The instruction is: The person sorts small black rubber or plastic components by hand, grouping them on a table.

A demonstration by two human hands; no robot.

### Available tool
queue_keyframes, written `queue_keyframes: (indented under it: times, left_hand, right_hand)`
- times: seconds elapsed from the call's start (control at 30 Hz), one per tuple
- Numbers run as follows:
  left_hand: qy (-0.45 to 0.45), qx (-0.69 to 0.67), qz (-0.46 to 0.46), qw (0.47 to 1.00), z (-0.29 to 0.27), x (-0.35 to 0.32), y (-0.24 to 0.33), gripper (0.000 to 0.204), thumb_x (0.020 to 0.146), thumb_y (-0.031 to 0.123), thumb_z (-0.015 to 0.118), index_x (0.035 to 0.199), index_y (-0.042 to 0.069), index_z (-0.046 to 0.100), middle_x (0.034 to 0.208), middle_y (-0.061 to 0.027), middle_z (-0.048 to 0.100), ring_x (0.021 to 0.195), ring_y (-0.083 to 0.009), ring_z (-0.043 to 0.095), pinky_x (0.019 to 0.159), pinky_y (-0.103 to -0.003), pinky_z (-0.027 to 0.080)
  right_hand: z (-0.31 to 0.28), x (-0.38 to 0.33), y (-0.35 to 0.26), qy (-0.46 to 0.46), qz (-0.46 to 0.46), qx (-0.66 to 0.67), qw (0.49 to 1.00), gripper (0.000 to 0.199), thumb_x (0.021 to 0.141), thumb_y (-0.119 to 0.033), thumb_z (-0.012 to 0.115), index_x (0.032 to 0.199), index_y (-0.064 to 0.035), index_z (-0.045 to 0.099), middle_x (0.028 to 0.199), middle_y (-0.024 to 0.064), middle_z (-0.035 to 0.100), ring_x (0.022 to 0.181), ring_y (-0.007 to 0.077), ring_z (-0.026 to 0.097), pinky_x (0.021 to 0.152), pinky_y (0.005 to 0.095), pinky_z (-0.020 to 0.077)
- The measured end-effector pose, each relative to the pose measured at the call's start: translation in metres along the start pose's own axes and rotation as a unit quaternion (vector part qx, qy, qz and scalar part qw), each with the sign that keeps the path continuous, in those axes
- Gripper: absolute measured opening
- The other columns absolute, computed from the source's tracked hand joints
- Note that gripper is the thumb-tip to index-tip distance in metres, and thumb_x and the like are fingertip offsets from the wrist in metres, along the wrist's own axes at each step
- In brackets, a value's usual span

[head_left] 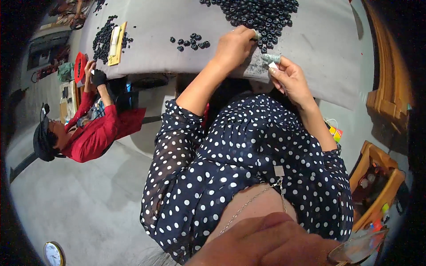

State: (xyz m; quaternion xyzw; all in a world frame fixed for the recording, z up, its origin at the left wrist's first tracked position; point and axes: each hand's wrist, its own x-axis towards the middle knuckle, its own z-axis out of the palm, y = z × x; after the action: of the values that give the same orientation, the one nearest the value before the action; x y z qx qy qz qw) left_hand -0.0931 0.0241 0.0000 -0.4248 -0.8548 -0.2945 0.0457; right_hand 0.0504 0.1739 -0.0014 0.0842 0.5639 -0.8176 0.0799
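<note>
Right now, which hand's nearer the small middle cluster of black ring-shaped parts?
Left. The left hand is right of the small middle cluster, not touching it; the right hand is farther right and lower in the picture.

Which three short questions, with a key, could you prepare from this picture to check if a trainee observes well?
1. True or false: the left hand is at the edge of the large pile of black round pieces, and the right hand holds a small white object.

2. Where on the table does the small cluster of black round pieces lie?
A) To the right of the right hand
B) Between the left hand and the yellow board
C) At the far right corner

3. Fill in: the co-worker's sleeve is ____ in colour.

Key: 1. True. 2. B. 3. Red.
</note>
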Motion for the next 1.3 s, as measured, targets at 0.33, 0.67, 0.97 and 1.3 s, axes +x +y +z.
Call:
queue_keyframes:
  times: [0.33, 0.67, 0.97, 1.3]
  left_hand:
    - [-0.034, -0.639, -0.341, 0.688, -0.015, -0.031, 0.014, 0.014, 0.084, 0.008, 0.062, 0.097, 0.002, 0.062, 0.079, -0.0042, 0.063, 0.063, -0.0083, 0.056, 0.061, -0.024, 0.048]
    - [-0.039, -0.779, -0.346, 0.522, -0.020, -0.055, 0.034, 0.015, 0.087, 0.008, 0.057, 0.101, 0.003, 0.057, 0.083, -0.0050, 0.062, 0.066, -0.0098, 0.057, 0.062, -0.025, 0.051]
    - [-0.042, -0.761, -0.348, 0.545, -0.019, -0.060, 0.043, 0.017, 0.087, 0.006, 0.056, 0.103, 0.002, 0.057, 0.084, -0.0051, 0.061, 0.067, -0.0102, 0.057, 0.063, -0.024, 0.051]
    - [-0.019, -0.802, -0.350, 0.484, -0.014, -0.067, 0.045, 0.018, 0.089, 0.008, 0.054, 0.107, 0.003, 0.054, 0.094, -0.0067, 0.061, 0.077, -0.0118, 0.059, 0.072, -0.027, 0.051]
  right_hand:
    - [0.012, -0.005, -0.016, 0.017, -0.016, 0.009, 1.000, 0.034, 0.084, -0.009, 0.062, 0.117, -0.0030, 0.052, 0.079, -0.0033, 0.056, 0.057, 0.0001, 0.045, 0.048, 0.0149, 0.0361]
    - [0.022, 0.001, -0.019, -0.078, -0.019, 0.015, 0.997, 0.038, 0.084, -0.010, 0.063, 0.119, -0.0038, 0.049, 0.086, 0.0001, 0.062, 0.056, 0.0010, 0.048, 0.047, 0.0141, 0.0366]
    - [0.021, -0.003, -0.016, -0.087, 0.000, 0.021, 0.996, 0.037, 0.084, -0.011, 0.063, 0.118, -0.0031, 0.051, 0.086, -0.0002, 0.063, 0.057, 0.0011, 0.049, 0.047, 0.0140, 0.0371]
    - [0.022, -0.005, -0.020, -0.105, 0.002, 0.008, 0.994, 0.035, 0.085, -0.012, 0.063, 0.117, -0.0024, 0.052, 0.090, 0.0007, 0.064, 0.058, 0.0002, 0.048, 0.049, 0.0142, 0.0368]
